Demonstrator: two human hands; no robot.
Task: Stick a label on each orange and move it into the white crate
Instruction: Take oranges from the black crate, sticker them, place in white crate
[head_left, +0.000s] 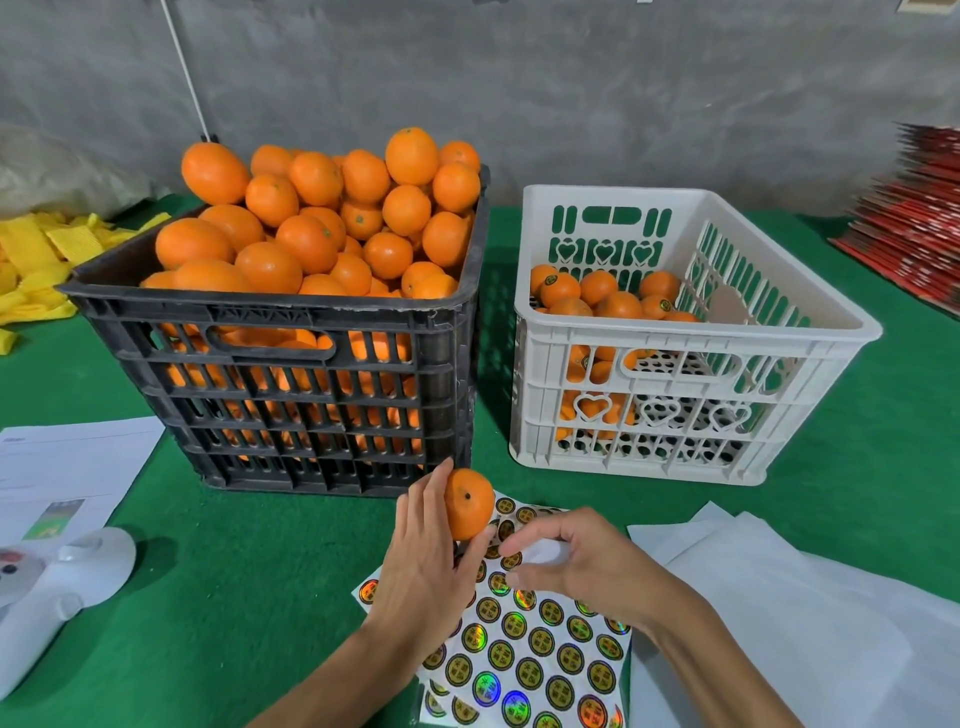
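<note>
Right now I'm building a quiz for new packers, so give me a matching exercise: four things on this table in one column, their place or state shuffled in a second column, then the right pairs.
Things:
1. black crate
2. white crate
3. held orange
4. label sheet

Places or states:
A. gripped in the left hand
B. flat on the green cloth under both hands
C. heaped with oranges above its rim
D. oranges only low down, on its left side

Pairs: 1-C, 2-D, 3-A, 4-B
</note>
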